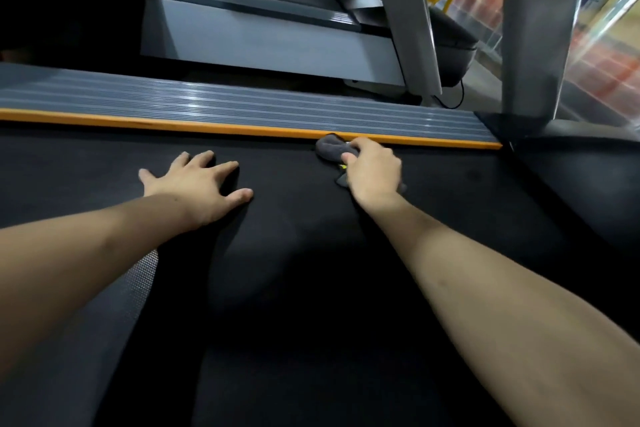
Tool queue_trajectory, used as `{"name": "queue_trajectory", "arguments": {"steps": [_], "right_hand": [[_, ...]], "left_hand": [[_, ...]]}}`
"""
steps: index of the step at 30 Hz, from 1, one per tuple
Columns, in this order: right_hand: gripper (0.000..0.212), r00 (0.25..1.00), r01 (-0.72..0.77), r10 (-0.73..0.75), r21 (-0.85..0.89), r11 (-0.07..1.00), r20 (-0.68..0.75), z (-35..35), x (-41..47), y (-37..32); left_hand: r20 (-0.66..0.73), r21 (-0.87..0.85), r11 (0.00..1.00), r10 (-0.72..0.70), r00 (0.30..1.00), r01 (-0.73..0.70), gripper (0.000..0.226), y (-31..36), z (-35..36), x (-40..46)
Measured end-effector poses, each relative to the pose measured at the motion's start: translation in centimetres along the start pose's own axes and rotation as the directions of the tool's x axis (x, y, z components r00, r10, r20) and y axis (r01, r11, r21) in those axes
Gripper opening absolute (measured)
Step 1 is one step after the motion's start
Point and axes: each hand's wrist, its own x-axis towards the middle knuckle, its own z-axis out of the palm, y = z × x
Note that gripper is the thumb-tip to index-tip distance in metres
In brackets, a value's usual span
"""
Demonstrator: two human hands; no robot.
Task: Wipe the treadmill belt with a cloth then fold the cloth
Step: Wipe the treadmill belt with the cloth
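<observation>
The black treadmill belt (311, 288) fills the lower part of the head view. A bunched dark grey cloth (330, 148) lies on the belt close to the orange strip at its far edge. My right hand (372, 173) grips the cloth with curled fingers and covers most of it. My left hand (201, 187) rests flat on the belt to the left, fingers spread, about a hand's width from the cloth.
An orange strip (207, 127) and a grey ribbed side rail (242, 104) border the belt's far side. A grey upright post (533, 45) stands at the right. Another treadmill (270, 31) stands beyond the rail.
</observation>
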Motion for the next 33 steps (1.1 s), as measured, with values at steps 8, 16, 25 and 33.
{"name": "queue_trajectory", "arguments": {"steps": [8, 16, 25, 33], "right_hand": [[0.032, 0.941, 0.320, -0.307, -0.088, 0.943, 0.140, 0.7, -0.9, -1.2], [0.024, 0.998, -0.057, 0.054, -0.156, 0.986, -0.029, -1.6, 1.2, 4.9], [0.029, 0.917, 0.389, -0.381, -0.051, 0.920, 0.119, 3.0, -2.4, -5.1], [0.020, 0.999, -0.030, 0.032, -0.181, 0.983, 0.012, -3.3, 2.0, 6.6]], "left_hand": [[0.095, 0.004, 1.000, 0.014, 0.995, -0.014, 0.080, -0.4, 0.2, 0.2], [0.015, 0.031, 0.999, 0.023, 1.000, -0.023, 0.090, -0.2, 2.0, -0.5], [-0.226, 0.062, 0.984, 0.175, 0.958, -0.165, 0.069, -0.1, 3.5, -1.4], [-0.198, 0.003, 0.989, 0.144, 0.969, -0.146, 0.062, 1.1, 3.8, -1.8]]}}
